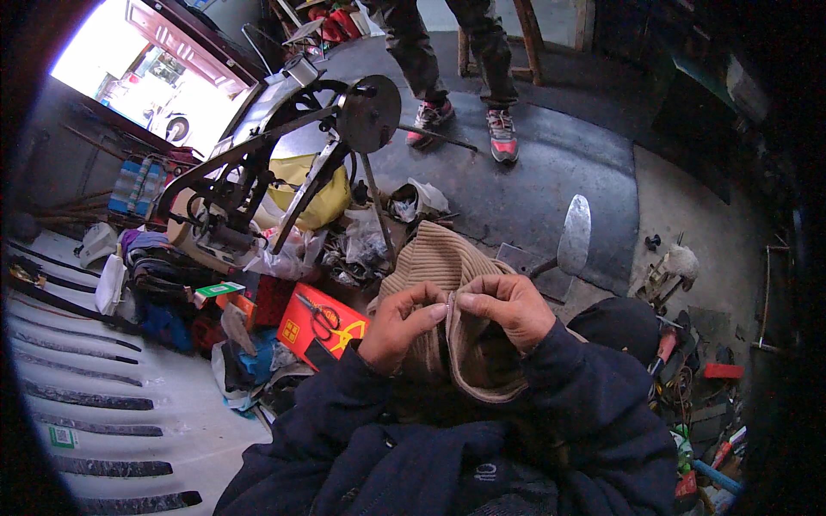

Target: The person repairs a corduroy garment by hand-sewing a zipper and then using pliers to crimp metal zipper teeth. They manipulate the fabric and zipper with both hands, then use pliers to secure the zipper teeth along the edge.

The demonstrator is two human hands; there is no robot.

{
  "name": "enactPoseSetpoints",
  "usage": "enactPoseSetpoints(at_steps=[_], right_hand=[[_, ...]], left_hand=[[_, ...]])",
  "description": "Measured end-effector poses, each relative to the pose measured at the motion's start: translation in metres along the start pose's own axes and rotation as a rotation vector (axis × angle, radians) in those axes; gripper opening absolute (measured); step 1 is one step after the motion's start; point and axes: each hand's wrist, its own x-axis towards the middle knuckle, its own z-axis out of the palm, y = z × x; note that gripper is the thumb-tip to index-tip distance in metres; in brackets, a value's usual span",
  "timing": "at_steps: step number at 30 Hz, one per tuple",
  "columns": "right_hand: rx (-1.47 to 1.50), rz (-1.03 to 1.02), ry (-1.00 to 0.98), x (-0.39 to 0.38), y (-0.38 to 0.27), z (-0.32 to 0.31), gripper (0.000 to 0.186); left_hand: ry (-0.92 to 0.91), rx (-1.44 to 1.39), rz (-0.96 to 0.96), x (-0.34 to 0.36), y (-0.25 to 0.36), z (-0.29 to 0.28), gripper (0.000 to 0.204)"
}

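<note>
A beige ribbed cloth item (pixel 447 249) lies in my lap, its folded edge held up between both hands. My left hand (pixel 404 327) pinches that edge, thumb and index finger near the middle. Just right of it my right hand (pixel 508 314) grips the same edge; a thin light strip runs between the fingertips, too small to make out. A red box (pixel 298 329) printed with scissors sits beside my left hand. A black iron hand-cranked machine (pixel 366 112) stands ahead to the left.
Another person's legs (pixel 404 43) stand on the dark mat (pixel 551 146). A metal foot plate (pixel 573 236) rises ahead right. Bags, a yellow sack (pixel 318 189) and clutter surround the machine. Tools (pixel 667 344) lie at right; a slotted white plastic seat (pixel 215 439) at left. An open doorway is upper left.
</note>
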Motion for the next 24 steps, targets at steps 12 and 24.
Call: enactPoseSetpoints(at_steps=[12, 24], right_hand=[[0.003, -0.026, 0.024, 0.002, 0.002, -0.001, 0.013], [0.009, -0.066, -0.023, 0.006, 0.011, -0.007, 0.019]], left_hand=[[-0.025, 0.3, 0.064, 0.002, 0.005, 0.003, 0.015], [0.117, 0.235, 0.128, -0.001, -0.003, 0.011, 0.008]])
